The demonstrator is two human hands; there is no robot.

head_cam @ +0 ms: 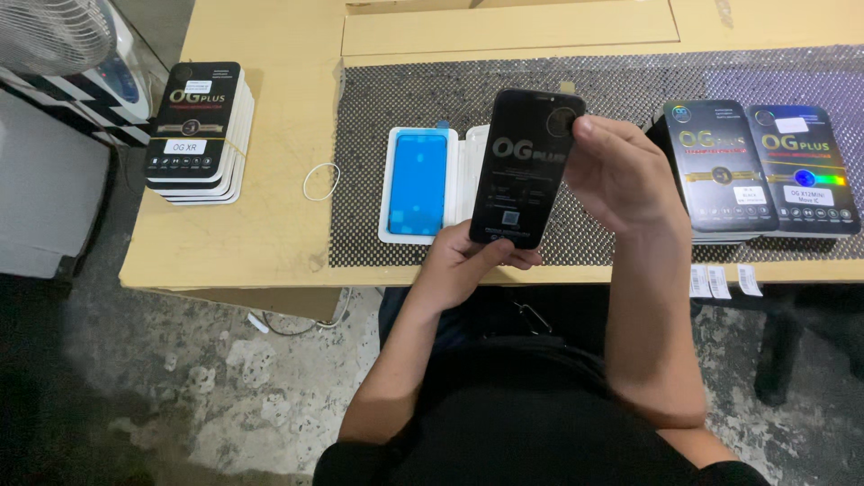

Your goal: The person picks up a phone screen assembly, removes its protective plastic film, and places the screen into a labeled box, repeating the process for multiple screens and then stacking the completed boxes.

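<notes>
I hold a black phone screen panel upright over the table's front edge, its face covered with a printed film. My left hand grips its bottom end from below. My right hand pinches its top right corner with thumb and fingers. Just left of the panel lies an open white tray with a blue adhesive frame in it.
A black dotted mat covers the wooden table. A stack of black boxes sits at the left, two more black boxes at the right. A rubber band lies near the mat. A fan stands far left.
</notes>
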